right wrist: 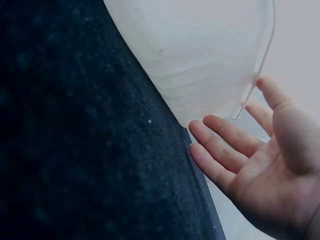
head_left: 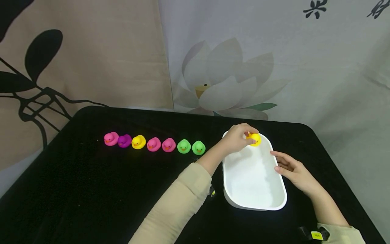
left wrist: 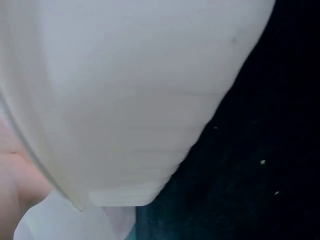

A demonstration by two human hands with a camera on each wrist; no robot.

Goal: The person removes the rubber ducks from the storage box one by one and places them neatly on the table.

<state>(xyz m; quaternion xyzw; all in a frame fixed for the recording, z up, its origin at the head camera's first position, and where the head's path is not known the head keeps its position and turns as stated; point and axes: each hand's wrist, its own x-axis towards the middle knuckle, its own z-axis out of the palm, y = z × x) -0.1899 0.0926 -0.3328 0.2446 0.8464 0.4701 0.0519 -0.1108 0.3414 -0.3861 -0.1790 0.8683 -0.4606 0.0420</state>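
Observation:
My left hand (head_left: 239, 138) pinches a yellow rubber duck (head_left: 255, 139) between thumb and fingers, over the far end of a white plastic tub (head_left: 254, 176). In the left wrist view the tub's side wall (left wrist: 140, 95) hides most of that hand, and the duck does not show. My right hand (head_left: 290, 171) is at the tub's right side with fingers loosely extended. In the right wrist view its thumb (right wrist: 274, 92) touches the tub's rim, while the other fingers are spread near the outer wall.
Left of the tub, a row of rubber ducks runs across the black-covered table (head_left: 122, 196): pink (head_left: 111, 139), purple (head_left: 124, 141), yellow (head_left: 138, 142), two more pink (head_left: 153, 144) and two green (head_left: 184, 146). A printed cloth (head_left: 231, 67) hangs behind the table.

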